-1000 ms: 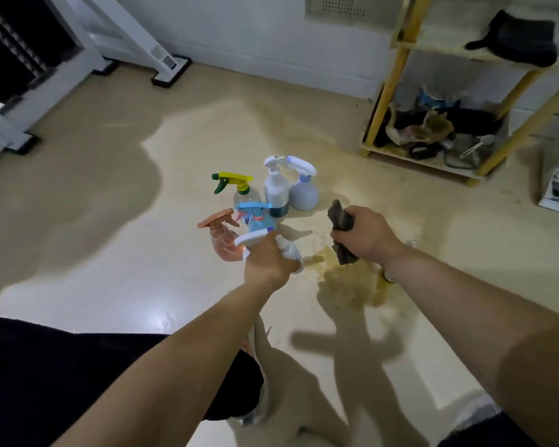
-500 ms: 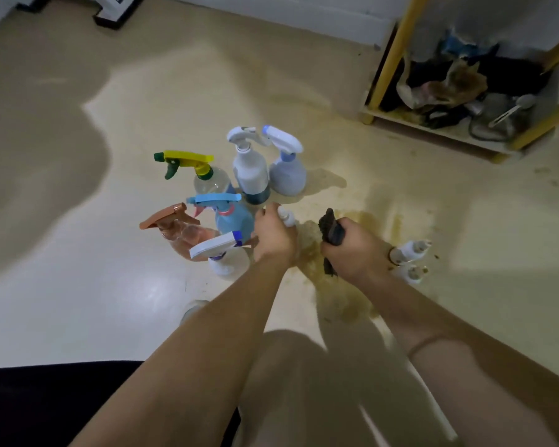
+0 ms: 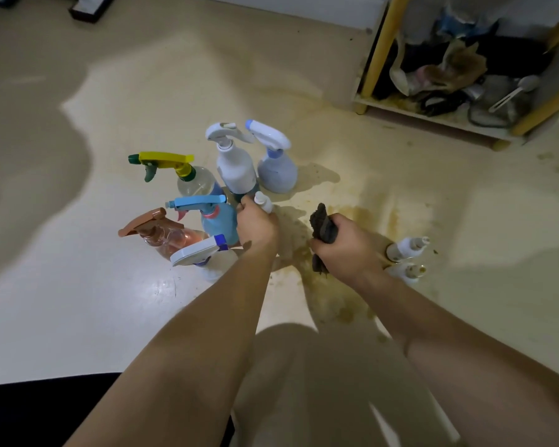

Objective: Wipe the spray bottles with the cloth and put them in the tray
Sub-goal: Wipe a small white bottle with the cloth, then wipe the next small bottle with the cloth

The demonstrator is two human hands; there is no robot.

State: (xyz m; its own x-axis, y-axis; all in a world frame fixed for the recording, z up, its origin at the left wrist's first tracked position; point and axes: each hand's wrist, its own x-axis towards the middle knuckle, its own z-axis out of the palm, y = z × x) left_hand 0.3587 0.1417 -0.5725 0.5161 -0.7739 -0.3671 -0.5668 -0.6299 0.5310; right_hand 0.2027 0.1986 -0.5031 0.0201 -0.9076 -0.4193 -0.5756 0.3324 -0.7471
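On the floor [image 3: 78,301], left of centre, stand a brown spray bottle [image 3: 162,235], a yellow-topped bottle [image 3: 194,182], a blue bottle [image 3: 217,221], a white bottle [image 3: 234,166] and a lilac bottle [image 3: 276,171]; just right of the blue one the left hand [image 3: 257,227] is clenched round a small white bottle [image 3: 263,201], whose cap pokes above the fingers; the right hand [image 3: 346,250] grasps a dark cloth [image 3: 323,227] in its fist; two small bottles [image 3: 404,248] sit just right of it; a cluttered shelf [image 3: 433,117] fills the upper right.
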